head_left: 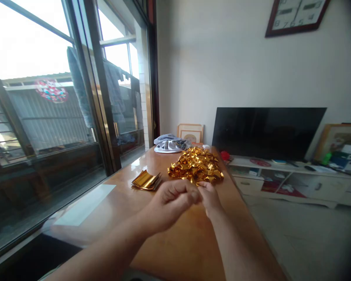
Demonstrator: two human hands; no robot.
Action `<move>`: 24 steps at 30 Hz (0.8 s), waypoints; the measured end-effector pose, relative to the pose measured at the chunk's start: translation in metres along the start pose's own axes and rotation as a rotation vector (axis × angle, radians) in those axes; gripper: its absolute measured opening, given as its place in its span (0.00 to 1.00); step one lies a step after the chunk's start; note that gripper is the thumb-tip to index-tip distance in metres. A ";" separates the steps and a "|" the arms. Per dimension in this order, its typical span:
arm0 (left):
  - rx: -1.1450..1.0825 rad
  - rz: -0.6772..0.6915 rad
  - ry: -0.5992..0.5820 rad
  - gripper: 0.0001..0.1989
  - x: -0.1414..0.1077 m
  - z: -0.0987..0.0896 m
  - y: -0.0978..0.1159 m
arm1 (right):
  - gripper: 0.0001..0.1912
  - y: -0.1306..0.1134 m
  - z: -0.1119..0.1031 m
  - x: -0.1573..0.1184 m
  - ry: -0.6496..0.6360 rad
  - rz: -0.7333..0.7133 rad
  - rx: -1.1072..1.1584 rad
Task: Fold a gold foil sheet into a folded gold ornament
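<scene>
Fingers on my left hand (171,203) and right hand (210,197) pinch narrowly together, any held piece hidden, just below a heap of crumpled gold foil (195,166) on a wooden table (178,242); I'd press lightly, since foil creases easily.

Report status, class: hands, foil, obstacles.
Left hand, right hand meeting, any held item unclear. Crumpled gold foil pile just ahead. Gold foil stack beside it.

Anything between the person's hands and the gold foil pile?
Nothing visible. The left hand and right hand meet just in front of the gold foil pile, the right hand at its near edge.
</scene>
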State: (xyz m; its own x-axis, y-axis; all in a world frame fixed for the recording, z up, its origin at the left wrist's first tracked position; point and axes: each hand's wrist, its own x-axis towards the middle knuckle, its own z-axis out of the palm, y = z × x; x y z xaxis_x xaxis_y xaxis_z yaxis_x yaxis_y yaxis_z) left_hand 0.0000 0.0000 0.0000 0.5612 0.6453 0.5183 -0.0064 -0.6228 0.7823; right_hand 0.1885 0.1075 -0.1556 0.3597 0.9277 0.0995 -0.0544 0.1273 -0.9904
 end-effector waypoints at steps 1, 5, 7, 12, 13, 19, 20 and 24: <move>0.111 -0.041 0.090 0.14 0.005 -0.009 -0.022 | 0.21 0.001 0.000 0.001 0.008 -0.018 -0.019; 0.462 -0.163 0.330 0.09 0.017 -0.037 -0.101 | 0.23 -0.001 0.001 0.000 0.082 -0.224 -0.336; 0.571 -0.177 0.299 0.09 0.020 -0.040 -0.126 | 0.24 -0.004 0.002 -0.005 0.085 -0.365 -0.525; 0.693 -0.233 0.276 0.13 0.026 -0.025 -0.158 | 0.25 -0.008 0.007 -0.017 0.056 -0.600 -0.731; 0.705 -0.248 0.274 0.13 0.028 -0.022 -0.161 | 0.25 -0.008 0.008 -0.018 0.063 -0.626 -0.760; 0.684 -0.218 0.266 0.10 0.032 -0.017 -0.167 | 0.24 -0.009 0.010 -0.020 0.044 -0.636 -0.803; 0.664 -0.213 0.275 0.10 0.032 -0.016 -0.167 | 0.24 -0.010 0.010 -0.020 0.043 -0.621 -0.794; 0.616 -0.216 0.321 0.10 0.031 -0.013 -0.169 | 0.24 -0.013 0.009 -0.023 0.047 -0.523 -0.785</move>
State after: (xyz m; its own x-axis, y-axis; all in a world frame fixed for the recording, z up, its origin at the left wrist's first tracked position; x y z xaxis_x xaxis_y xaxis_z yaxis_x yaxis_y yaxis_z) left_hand 0.0074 0.1313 -0.1115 0.2263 0.8212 0.5238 0.5976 -0.5417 0.5912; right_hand 0.1725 0.0880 -0.1436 0.1993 0.8026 0.5622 0.7610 0.2347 -0.6048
